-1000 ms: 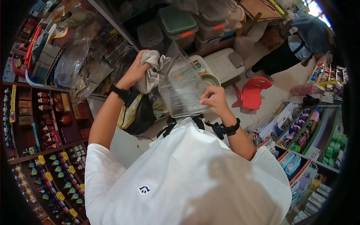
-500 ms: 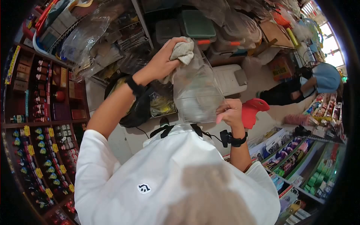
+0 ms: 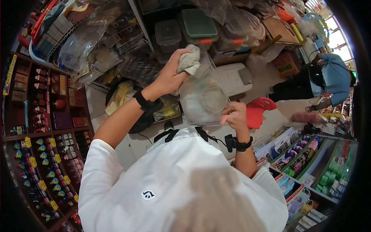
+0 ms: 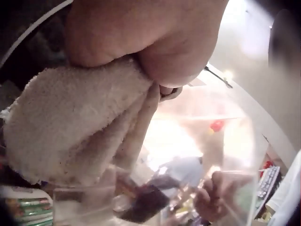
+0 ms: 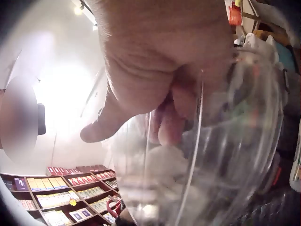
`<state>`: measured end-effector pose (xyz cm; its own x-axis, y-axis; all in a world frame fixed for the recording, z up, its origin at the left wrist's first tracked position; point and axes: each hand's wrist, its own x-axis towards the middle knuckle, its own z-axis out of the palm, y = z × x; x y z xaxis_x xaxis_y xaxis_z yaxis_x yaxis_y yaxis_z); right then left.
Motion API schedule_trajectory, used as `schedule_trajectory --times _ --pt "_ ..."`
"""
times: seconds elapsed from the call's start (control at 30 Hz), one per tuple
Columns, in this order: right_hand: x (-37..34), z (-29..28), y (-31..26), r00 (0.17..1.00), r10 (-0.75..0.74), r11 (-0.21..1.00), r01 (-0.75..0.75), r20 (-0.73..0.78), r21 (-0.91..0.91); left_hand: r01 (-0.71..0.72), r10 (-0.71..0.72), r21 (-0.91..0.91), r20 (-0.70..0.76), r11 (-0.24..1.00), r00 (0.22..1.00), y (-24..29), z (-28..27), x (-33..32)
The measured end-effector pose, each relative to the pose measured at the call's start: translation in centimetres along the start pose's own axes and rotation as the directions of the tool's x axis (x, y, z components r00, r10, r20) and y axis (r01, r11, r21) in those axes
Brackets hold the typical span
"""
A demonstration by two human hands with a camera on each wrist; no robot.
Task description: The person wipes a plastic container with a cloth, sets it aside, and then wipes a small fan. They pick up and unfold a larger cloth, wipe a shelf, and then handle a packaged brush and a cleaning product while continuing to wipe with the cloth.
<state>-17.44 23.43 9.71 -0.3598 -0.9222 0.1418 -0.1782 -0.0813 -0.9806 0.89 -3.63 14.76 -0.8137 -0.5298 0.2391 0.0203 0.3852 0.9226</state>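
My left hand [image 3: 169, 78] grips a bunched grey-beige cloth [image 3: 189, 61] at the far upper edge of a clear plastic box [image 3: 199, 106]. In the left wrist view the cloth [image 4: 70, 122] hangs in thick folds below the fingers, overlapping the see-through plastic. The box is held up in front of my chest, with thin lines across its wall. At its near right edge, my right hand [image 3: 236, 115] holds on with curled fingers. The right wrist view shows fingertips seen through the clear plastic wall [image 5: 225, 160], while the thumb [image 5: 96, 133] sticks out to the side.
Lidded storage tubs [image 3: 199, 25] stack beyond the box, beside a white lidded bin [image 3: 232, 79]. A red plastic stool [image 3: 259, 112] is on the floor at right. Goods shelves [image 3: 42, 116] line the left side. Another person [image 3: 332, 77] bends over at far right.
The left hand and cloth moved from the box's left side to its far upper edge, the cloth now bunched tighter. The right hand keeps its hold. The view shifted, and the other person moved.
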Motion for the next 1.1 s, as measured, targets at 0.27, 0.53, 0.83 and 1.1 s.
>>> schedule_trajectory --times 0.27,0.53,0.83,1.1 --pt "0.5 1.2 -0.4 0.997 0.035 0.999 -0.031 -0.071 0.044 -0.260 0.255 0.041 0.089 0.965 0.963 7.4 -0.4 0.7" --pt "1.6 2.8 -2.3 0.991 -0.044 0.959 0.006 -0.127 -0.283 0.022 -0.023 -0.186 0.001 0.982 1.000 5.5 -0.7 2.0" --pt "3.4 1.8 -3.3 0.975 -0.175 0.594 0.214 0.135 -0.776 0.186 -0.177 0.343 -0.056 0.921 0.983 1.5 -1.2 0.9" --pt "5.2 2.3 -2.3 0.908 -0.147 0.311 0.419 0.392 -0.853 0.271 -0.241 0.644 -0.137 0.716 0.961 -1.9 0.9 -1.0"
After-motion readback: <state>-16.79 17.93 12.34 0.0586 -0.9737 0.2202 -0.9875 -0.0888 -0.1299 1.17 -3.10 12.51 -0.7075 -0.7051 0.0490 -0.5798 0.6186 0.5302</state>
